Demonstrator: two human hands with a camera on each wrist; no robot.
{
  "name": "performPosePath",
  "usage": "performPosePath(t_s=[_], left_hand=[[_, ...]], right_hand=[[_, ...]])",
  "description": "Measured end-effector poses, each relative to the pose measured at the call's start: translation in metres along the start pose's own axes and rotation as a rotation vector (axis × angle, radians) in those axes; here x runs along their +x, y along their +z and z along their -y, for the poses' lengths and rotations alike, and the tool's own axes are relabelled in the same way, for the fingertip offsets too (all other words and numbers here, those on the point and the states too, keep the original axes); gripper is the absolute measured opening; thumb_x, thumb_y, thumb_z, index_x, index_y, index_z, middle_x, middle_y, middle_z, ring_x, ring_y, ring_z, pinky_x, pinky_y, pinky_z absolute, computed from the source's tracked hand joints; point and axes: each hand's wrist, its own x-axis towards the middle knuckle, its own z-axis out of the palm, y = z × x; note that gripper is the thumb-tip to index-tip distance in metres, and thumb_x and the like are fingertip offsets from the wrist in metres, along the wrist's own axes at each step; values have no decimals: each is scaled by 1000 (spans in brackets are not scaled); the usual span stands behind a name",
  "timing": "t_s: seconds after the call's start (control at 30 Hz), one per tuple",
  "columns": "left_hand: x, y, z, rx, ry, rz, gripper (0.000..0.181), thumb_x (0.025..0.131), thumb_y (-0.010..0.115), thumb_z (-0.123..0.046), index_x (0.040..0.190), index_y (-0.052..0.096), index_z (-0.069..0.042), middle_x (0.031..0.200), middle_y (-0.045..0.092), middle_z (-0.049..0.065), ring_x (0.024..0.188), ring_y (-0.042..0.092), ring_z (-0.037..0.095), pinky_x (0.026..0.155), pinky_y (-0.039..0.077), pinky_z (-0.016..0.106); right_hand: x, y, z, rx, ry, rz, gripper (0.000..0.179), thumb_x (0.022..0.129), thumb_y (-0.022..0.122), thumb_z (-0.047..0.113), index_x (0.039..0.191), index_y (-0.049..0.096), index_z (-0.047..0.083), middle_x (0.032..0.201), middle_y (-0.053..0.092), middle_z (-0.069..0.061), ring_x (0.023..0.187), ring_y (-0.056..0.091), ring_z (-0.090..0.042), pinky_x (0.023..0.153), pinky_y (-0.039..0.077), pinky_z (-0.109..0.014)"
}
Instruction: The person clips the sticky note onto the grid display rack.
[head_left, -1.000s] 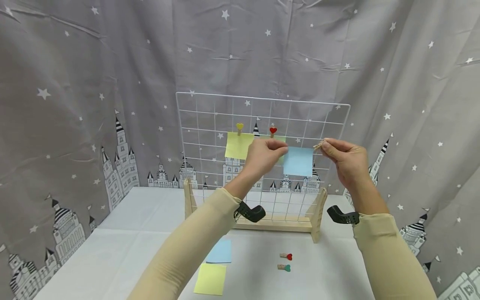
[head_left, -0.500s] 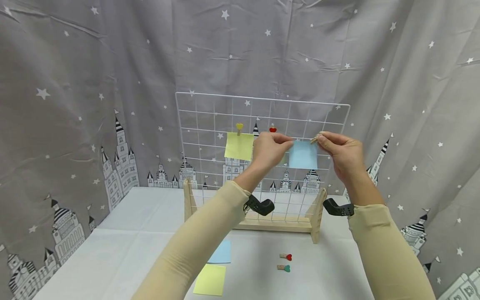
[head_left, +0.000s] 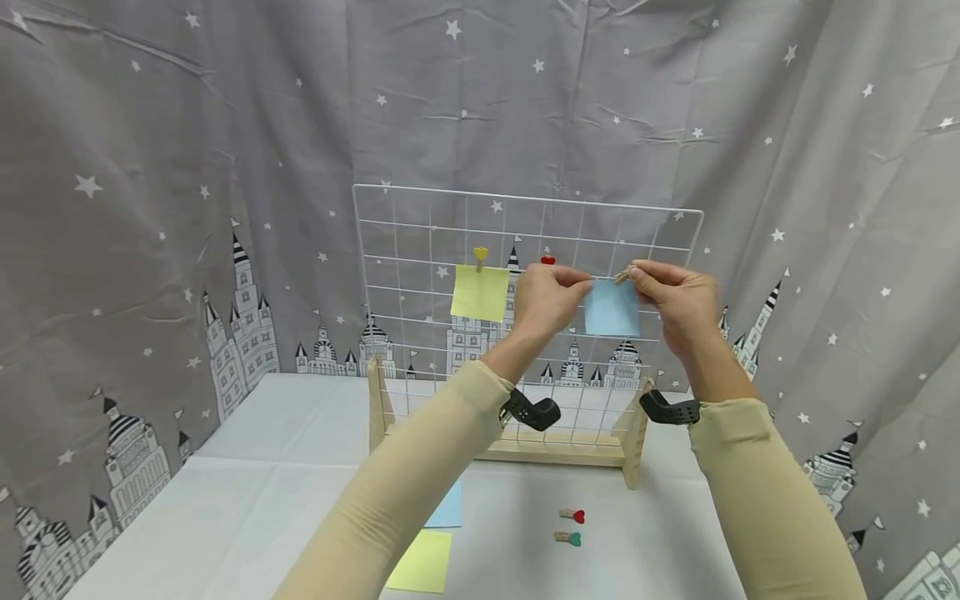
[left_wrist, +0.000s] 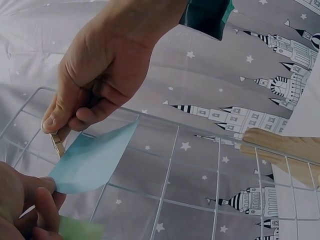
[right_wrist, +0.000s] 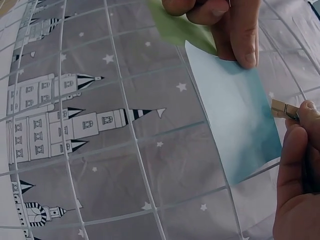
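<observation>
A blue sticky note (head_left: pixel 612 308) lies against the upper right of a white wire grid (head_left: pixel 420 260). My left hand (head_left: pixel 546 298) pinches the note's upper left corner between thumb and fingers. In my right hand (head_left: pixel 678 304), thumb and finger pinch a small wooden clothespin (right_wrist: pixel 285 108), its tip at the note's top edge. Whether the clothespin bites on both paper and wire I cannot tell. To the left hangs a yellow sticky note (head_left: pixel 478 293) under a yellow heart clothespin (head_left: pixel 481 255). A green note (right_wrist: pixel 182 27) is mostly hidden behind my left hand, below a red heart clothespin (head_left: pixel 548 260).
The grid stands in a wooden base (head_left: pixel 555 451) on a white table (head_left: pixel 247 483). In front lie a red heart clothespin (head_left: pixel 573 516), a green heart clothespin (head_left: pixel 568 538), blue notes (head_left: pixel 447 508) and yellow notes (head_left: pixel 422 563). A grey curtain (head_left: pixel 225 125) hangs behind.
Both hands have raised the blue note to a higher wire and shifted it slightly right. My right hand has brought the clothespin leftward over the note's top edge.
</observation>
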Motion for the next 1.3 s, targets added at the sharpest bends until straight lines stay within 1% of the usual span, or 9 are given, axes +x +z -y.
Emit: performPosePath(t_s=[0.27, 0.57, 0.7, 0.8, 0.93, 1.03, 1.1, 1.17, 1.3], left_hand=[[1, 4, 0, 51, 10, -15, 9, 92, 79, -26, 99, 84, -23, 97, 80, -5, 79, 67, 7, 60, 49, 21], [2, 6, 2, 40, 18, -15, 10, 93, 79, -25, 100, 84, -22, 97, 81, -4, 73, 67, 7, 54, 49, 21], [2, 6, 3, 51, 26, -27, 10, 93, 79, -25, 101, 84, -22, 97, 81, -5, 77, 68, 7, 57, 50, 22], [2, 6, 4, 56, 29, -40, 10, 93, 78, -27, 101, 84, -23, 96, 80, -7, 77, 68, 7, 59, 50, 23], [1, 5, 4, 52, 39, -49, 10, 93, 78, -28, 101, 83, -23, 94, 79, -7, 75, 67, 8, 59, 50, 24], [1, 5, 4, 48, 50, -53, 11, 93, 78, -28, 101, 83, -22, 94, 79, -7, 74, 67, 8, 59, 50, 24], [1, 5, 5, 43, 54, -57, 11, 93, 78, -27, 101, 83, -21, 94, 79, -7, 74, 67, 7, 59, 50, 24], [0, 5, 5, 38, 53, -59, 11, 93, 78, -27, 101, 83, -21, 93, 79, -7, 74, 67, 7, 59, 50, 24], [0, 5, 6, 33, 53, -62, 11, 93, 78, -26, 101, 83, -21, 92, 79, -6, 72, 67, 6, 59, 50, 24]], right_hand=[[1, 0, -3, -78, -2, -24, 11, 88, 80, 4, 91, 84, 14, 74, 74, 9, 58, 55, -6, 52, 50, -15], [2, 3, -4, -118, 14, -21, 9, 88, 81, 6, 96, 83, 10, 71, 72, 9, 57, 53, -5, 47, 44, -15], [1, 5, -3, -145, 35, -14, 12, 88, 81, 7, 89, 83, 19, 71, 72, 10, 58, 54, -5, 48, 45, -15], [1, 6, -3, -200, 28, -9, 18, 90, 81, 10, 85, 81, 28, 71, 72, 11, 58, 55, -5, 49, 46, -16], [2, 9, -2, -255, 4, -2, 16, 91, 80, 13, 90, 81, 28, 73, 73, 13, 58, 57, -4, 49, 47, -15], [2, 11, -1, -248, 6, -7, 14, 92, 78, 11, 103, 82, 18, 76, 75, 13, 57, 59, -3, 48, 47, -15], [2, 12, -1, -249, 7, -13, 20, 93, 78, 11, 112, 80, 10, 76, 75, 13, 56, 59, -3, 48, 47, -15], [1, 13, -1, -232, 11, -18, 23, 93, 77, 10, 115, 78, 6, 77, 74, 12, 56, 59, -3, 47, 46, -15], [0, 13, -1, -209, 14, -27, 13, 93, 77, 10, 103, 80, 17, 77, 74, 11, 55, 60, -3, 46, 46, -16]])
